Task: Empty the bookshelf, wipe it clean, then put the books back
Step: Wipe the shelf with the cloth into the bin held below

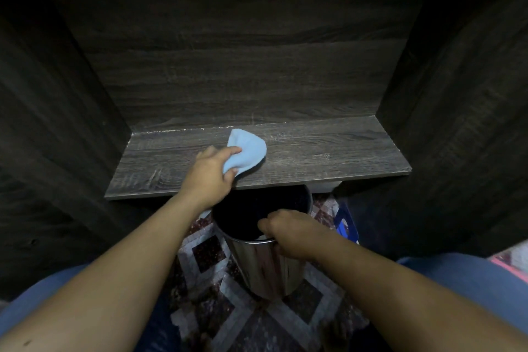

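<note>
Shelf [314, 151] | blue cloth [248, 148] on it, pinched by left fingers [233, 150] | right fingers [267, 226] grip bin [265, 266]

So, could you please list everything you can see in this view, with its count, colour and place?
shelf board: one, dark grey wood grain, across the middle, between dark side panels
cloth: one, light blue, on the shelf board near its front edge
bin: one, shiny metal with a dark inside, on the floor below the shelf board's front edge
rug: one, grey, dark red and black diamond pattern, under the bin
plastic item: one, blue, right of the bin, mostly hidden
trouser legs: two, blue, bottom corners
left hand: one, grips the cloth
right hand: one, grips the bin's near rim
</note>
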Available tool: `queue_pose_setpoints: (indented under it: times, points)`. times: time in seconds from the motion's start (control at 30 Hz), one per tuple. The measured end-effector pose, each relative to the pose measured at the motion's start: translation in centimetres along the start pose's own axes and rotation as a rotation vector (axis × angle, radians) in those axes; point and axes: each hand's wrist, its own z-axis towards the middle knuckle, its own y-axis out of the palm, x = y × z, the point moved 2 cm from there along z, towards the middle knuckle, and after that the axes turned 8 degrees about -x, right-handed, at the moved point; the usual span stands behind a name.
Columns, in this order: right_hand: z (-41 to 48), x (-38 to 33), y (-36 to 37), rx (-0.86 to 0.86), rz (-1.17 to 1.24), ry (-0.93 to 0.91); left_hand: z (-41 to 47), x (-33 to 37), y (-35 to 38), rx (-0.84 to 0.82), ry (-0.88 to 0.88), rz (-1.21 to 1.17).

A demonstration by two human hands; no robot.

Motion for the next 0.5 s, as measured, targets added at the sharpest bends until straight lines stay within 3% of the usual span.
queue_pose_setpoints:
  times: [0.1, 0.3, 0.5]
  points:
    - [0.5, 0.3, 0.8, 0.006, 0.019, -0.016, 0.5, 0.0, 0.1, 0.032, 0.026, 0.119]
    - [1.6, 1.0, 1.3, -0.009, 0.033, -0.039, 1.4, 0.1, 1.0, 0.082, -0.147, 0.293]
    - [2.5, 1.1, 1.4, -0.015, 0.056, -0.045, 2.6, -1.8, 3.3, -0.15, -0.119, 0.022]
